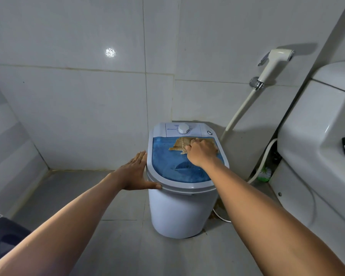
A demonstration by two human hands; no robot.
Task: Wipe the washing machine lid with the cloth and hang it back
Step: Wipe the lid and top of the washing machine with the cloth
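A small white washing machine [179, 212] stands on the floor in the corner, with a translucent blue lid [167, 162] and a white dial at the back. A tan cloth [180, 144] lies flat on the far part of the lid. My right hand [202, 151] presses down on the cloth with fingers curled over it. My left hand [136, 172] rests flat against the machine's left rim, fingers apart and thumb along the front edge.
A white toilet tank [319, 140] stands close on the right. A bidet sprayer [275, 62] hangs on the wall with its hose running down behind the machine. Tiled walls close the corner. A dark object [4, 236] sits at the lower left.
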